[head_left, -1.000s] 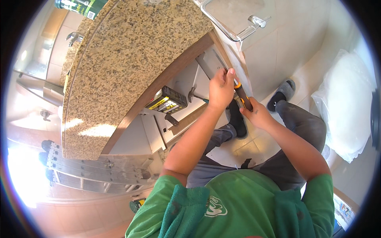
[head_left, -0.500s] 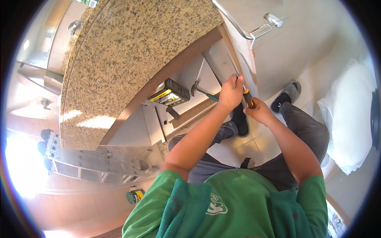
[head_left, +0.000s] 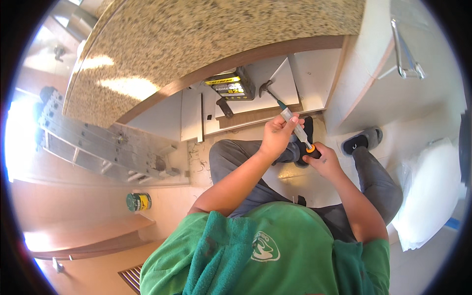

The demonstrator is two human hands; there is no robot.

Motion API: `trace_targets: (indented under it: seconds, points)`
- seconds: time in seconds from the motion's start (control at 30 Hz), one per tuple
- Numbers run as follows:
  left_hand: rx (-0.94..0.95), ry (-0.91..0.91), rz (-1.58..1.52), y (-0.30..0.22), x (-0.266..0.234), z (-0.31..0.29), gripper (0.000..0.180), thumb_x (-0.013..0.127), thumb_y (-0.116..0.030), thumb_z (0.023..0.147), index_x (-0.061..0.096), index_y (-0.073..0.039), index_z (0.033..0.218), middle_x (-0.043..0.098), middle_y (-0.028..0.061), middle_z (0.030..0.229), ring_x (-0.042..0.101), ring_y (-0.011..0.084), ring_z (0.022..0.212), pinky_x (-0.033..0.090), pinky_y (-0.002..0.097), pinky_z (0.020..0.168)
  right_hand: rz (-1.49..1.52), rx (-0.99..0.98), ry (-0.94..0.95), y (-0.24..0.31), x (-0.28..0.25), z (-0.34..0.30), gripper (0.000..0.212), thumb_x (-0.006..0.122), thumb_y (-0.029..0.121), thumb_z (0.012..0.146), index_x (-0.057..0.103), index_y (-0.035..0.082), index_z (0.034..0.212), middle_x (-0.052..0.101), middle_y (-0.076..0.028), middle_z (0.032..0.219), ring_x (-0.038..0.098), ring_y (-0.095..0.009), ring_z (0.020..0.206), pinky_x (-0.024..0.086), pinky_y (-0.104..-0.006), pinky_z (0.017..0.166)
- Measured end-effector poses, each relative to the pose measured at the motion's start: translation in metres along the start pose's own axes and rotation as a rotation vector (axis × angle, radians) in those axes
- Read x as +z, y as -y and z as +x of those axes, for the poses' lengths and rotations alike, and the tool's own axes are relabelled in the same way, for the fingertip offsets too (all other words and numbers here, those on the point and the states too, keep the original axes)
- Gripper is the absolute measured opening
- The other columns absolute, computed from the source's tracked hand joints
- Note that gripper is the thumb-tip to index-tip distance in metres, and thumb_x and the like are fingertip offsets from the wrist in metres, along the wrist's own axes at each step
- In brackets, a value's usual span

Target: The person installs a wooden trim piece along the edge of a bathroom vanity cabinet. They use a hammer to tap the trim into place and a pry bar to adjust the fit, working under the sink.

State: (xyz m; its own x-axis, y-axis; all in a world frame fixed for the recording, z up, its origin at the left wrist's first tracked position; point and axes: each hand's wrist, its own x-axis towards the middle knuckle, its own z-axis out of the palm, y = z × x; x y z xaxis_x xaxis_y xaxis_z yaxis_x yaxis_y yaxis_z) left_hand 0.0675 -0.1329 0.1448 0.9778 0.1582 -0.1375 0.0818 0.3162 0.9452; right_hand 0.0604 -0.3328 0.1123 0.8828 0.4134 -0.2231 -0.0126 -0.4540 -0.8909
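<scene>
A chisel (head_left: 300,133) with a wide grey blade and a black and orange handle is between my two hands, over my feet. My right hand (head_left: 324,160) is wrapped round its handle. With thumb and fingers my left hand (head_left: 279,132) grips the blade near its far end. Just beyond the blade tip, a claw hammer (head_left: 273,93) with a green handle lies at the cabinet's opening. Left of the hammer stands a black can (head_left: 236,86) with a yellow band. A small dark object (head_left: 224,107) sits in front of the can; its kind is unclear.
A speckled granite countertop (head_left: 211,34) overhangs the open cabinet. A cabinet door (head_left: 364,98) with a metal handle stands at the right. White plastic sheeting (head_left: 427,191) lies lower right. An aluminium ladder (head_left: 93,142) and a green and yellow tin (head_left: 138,201) are at left.
The view has swung right, so the cabinet appears more frontally. The chisel's blade, hidden behind my left hand before, now shows, with my left hand on it. The handle remains in my right hand.
</scene>
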Motion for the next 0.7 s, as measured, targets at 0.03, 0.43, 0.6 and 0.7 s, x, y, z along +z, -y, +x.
trace_targets:
  seconds: [0.03, 0.43, 0.6, 0.7]
  points:
    - [0.007, -0.001, -0.041, -0.005, -0.003, -0.003, 0.028, 0.065, -0.022, 0.104, 0.068, 0.004, 0.113, 0.074, 0.0139, 0.105, 0.071, 0.0182, 0.094, 0.057, 0.0322, 0.083, -0.024, -0.052, -0.027, 0.004, 0.000, -0.004, 0.031, 0.084, 0.018, 0.082, 0.058, 0.003, 0.090, 0.054, -0.005, 0.068, 0.049, -0.016, 0.062, 0.042, -0.0331, 0.061]
    - [-0.298, -0.012, -0.222, -0.002, -0.020, -0.035, 0.050, 0.052, -0.042, 0.108, 0.064, 0.005, 0.118, 0.074, 0.0184, 0.108, 0.073, 0.0260, 0.098, 0.058, 0.0393, 0.091, -0.206, 0.149, 0.124, 0.015, -0.011, -0.050, 0.036, 0.084, 0.027, 0.082, 0.058, 0.001, 0.085, 0.050, -0.004, 0.065, 0.050, -0.013, 0.062, 0.045, -0.0358, 0.061]
    - [-0.365, -0.018, -0.225, 0.012, -0.033, -0.043, 0.052, 0.053, -0.045, 0.107, 0.064, 0.005, 0.118, 0.074, 0.0180, 0.107, 0.073, 0.0262, 0.096, 0.058, 0.0384, 0.090, -0.051, 0.359, 0.204, -0.015, 0.012, -0.052, 0.038, 0.085, 0.031, 0.083, 0.065, -0.001, 0.093, 0.058, -0.002, 0.070, 0.055, -0.012, 0.068, 0.048, -0.0314, 0.065]
    - [-0.364, -0.036, -0.230, 0.017, -0.043, -0.044, 0.053, 0.052, -0.047, 0.107, 0.065, 0.004, 0.116, 0.074, 0.0169, 0.106, 0.073, 0.0260, 0.094, 0.057, 0.0381, 0.089, -0.114, 0.257, 0.200, -0.041, 0.027, -0.052, 0.038, 0.085, 0.028, 0.083, 0.067, -0.002, 0.097, 0.061, -0.004, 0.073, 0.058, -0.014, 0.069, 0.049, -0.0317, 0.067]
